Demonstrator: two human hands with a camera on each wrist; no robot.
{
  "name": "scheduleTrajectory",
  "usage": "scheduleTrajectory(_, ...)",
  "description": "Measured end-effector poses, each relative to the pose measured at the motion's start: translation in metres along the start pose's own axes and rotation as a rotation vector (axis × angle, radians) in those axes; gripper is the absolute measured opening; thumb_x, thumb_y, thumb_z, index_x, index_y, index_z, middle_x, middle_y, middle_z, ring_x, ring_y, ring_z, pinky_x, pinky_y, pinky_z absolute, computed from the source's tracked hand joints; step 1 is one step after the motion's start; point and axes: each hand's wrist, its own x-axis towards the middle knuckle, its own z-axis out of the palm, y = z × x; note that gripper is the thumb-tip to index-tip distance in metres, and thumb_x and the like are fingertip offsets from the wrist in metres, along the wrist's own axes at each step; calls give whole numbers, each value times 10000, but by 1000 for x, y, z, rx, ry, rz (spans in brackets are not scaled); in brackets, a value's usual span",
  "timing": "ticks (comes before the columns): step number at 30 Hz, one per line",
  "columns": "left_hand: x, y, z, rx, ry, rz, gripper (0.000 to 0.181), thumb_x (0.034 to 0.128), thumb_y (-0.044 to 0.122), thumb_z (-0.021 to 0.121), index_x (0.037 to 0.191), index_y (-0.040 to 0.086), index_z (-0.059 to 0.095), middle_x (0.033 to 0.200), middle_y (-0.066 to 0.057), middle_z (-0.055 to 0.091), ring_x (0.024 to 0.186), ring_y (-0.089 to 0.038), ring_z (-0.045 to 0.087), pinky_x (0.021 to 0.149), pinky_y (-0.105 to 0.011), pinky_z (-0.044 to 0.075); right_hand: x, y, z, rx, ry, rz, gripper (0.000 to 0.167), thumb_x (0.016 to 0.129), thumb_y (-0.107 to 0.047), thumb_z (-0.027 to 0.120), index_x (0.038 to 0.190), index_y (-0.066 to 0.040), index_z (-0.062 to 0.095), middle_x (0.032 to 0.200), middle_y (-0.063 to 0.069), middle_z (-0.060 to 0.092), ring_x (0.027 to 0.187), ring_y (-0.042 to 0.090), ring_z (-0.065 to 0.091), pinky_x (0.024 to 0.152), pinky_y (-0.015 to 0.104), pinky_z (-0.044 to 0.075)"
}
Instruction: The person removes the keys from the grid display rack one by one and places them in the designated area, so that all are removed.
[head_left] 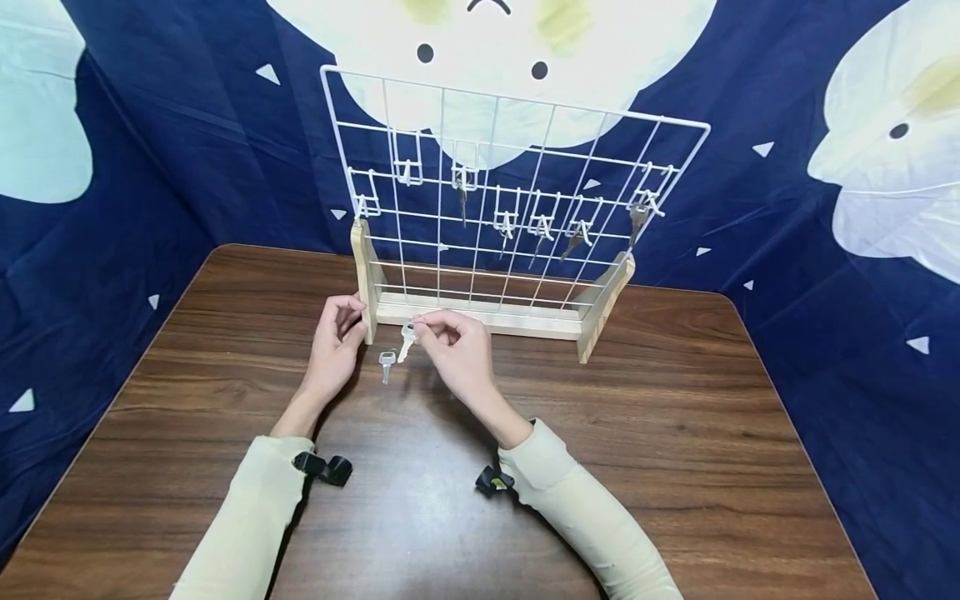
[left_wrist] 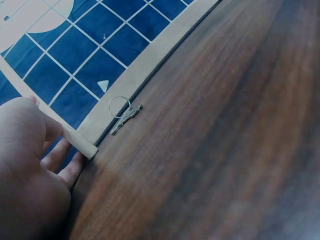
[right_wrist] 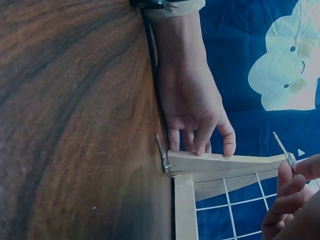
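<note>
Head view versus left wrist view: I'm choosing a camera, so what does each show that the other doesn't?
Only the head view shows the right hand, its pinched key, the hooks, the hanging keys and both sleeves. Only the left wrist view clearly shows the full loop of a key ring, too small to trace from the head. Both show the left hand at a wooden upright, a loose key, the grid, the table and the blue backdrop.

At the left edge, the left hand [left_wrist: 37, 167] rests its fingers by a wooden upright [left_wrist: 77, 140]. Near the centre-left, a key [left_wrist: 126, 120] lies on the brown table [left_wrist: 215, 150], its ring [left_wrist: 109, 107] overlapping the wooden base bar [left_wrist: 145, 72]. White wire grid [left_wrist: 73, 76] and blue cloth [left_wrist: 72, 57] fill the upper left.
</note>
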Motion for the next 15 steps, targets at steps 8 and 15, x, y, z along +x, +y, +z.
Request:
scheduleTrajectory(8, 0, 0, 0, 0, 1, 0, 253, 1056, -207, 446, 1299, -153, 403, 1534, -283, 527, 1395, -90, 526, 1308, -399, 394, 1, 12, -1, -23, -18, 26, 94, 957, -11, 780, 1007, 55, 822, 841, 170, 785, 591, 7, 473, 534, 143, 370)
scheduleTrajectory(15, 1, 0, 1, -2, 5, -6, 242, 1064, -195, 456, 1297, -153, 407, 1483, -270, 547, 1403, -100, 528, 1311, -412, 393, 3, 24, -1, -29, -22, 51, 73, 947, 10, 779, 990, 55, 818, 839, 160, 793, 585, 10, 487, 525, 136, 373)
